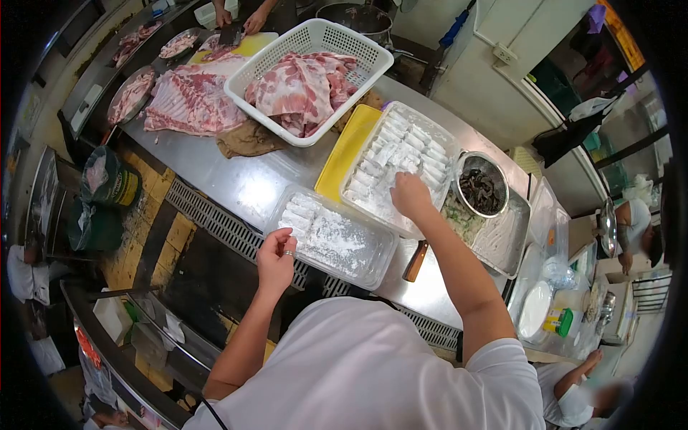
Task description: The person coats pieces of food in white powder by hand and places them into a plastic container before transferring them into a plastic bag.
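Observation:
My left hand (276, 259), a ring on one finger, is at the near left edge of a clear plastic container (383, 266). Its fingers are loosely curled and apart, and nothing shows between them. Short white-powdered rolls (297, 213) lie in that container's left end, with loose white powder (333, 240) beside them. My right hand (412, 195) reaches into a larger white tub (450, 140) with rows of powdered rolls (390, 147). Its fingers point down and are closed together; what they hold is hidden under the hand.
A yellow board (349, 154) lies by the tub. A knife handle (416, 261), a metal bowl of dark pieces (481, 188) and a metal tray (510, 229) sit nearby. Farther off are a white basket (240, 89) of raw meat, a meat slab (193, 100) and another person's hands (240, 20).

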`<state>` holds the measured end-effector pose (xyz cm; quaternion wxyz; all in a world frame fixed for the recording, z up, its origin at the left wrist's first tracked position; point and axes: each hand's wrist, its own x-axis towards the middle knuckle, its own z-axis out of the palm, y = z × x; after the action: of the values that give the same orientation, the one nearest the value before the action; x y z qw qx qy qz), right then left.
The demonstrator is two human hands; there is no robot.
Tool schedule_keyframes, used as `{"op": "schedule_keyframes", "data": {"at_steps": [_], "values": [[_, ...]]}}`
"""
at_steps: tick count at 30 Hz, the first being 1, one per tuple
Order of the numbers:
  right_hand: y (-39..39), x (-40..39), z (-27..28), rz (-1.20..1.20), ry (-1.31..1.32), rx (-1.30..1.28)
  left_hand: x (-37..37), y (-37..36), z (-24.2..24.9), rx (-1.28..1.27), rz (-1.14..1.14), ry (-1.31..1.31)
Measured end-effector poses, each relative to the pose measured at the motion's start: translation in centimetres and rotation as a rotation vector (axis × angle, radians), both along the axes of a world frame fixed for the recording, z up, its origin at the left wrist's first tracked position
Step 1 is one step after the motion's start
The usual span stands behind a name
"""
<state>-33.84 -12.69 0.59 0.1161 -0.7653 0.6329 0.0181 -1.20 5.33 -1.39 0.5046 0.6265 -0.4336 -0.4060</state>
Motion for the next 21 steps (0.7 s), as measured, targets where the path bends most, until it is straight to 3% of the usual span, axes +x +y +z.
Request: {"op": "schedule_keyframes", "data": {"at_steps": [3,6,10,16,19,21], "values": [[-0.7,-0.5,1.1,-0.052,0.037,0.103,-0.3,0.3,0.1,-0.006,0.026,0.064],[-1.1,0.0,-0.2,0.015,-0.228,0.028,-0.5,0.5,-0.7,-0.004,0.018,0.03],[-0.3,2.5,0.3,-0.173,-0.259,0.196,-0.9,0.4,-0.3,0.027,0.008,0.015],[0.9,-1.0,0.0,-0.421,-0.788,0.123,-0.9,0.3,-0.3,0.05,0.032,0.058],[2.4,-2.2,-0.6,-0.261,-0.658,0.018,-0.7,0.2,-0.6,0.042,0.023,0.048],[2.2,-3.1,0.9,-0.141,-0.429,0.131,-0.8,0.2,-0.6,0.044,0.016,0.042]]}}
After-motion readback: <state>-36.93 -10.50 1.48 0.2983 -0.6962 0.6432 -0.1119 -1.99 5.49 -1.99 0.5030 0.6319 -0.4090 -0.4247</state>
